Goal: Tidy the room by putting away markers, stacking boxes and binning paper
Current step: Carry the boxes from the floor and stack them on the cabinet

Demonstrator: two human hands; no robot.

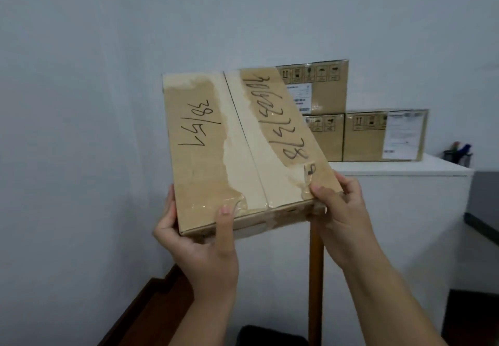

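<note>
I hold a taped cardboard box with handwritten black numbers up in front of me, tilted. My left hand grips its near left corner, thumb on top. My right hand grips its near right corner. Behind it, three similar cardboard boxes stand on a white counter: one on top, one beneath it and one to the right. A dark pen holder with markers sits at the counter's right end.
A pale wall fills the left and back. A wooden post rises below the held box. Dark brown wood runs along the lower left. A dark object lies at the bottom edge.
</note>
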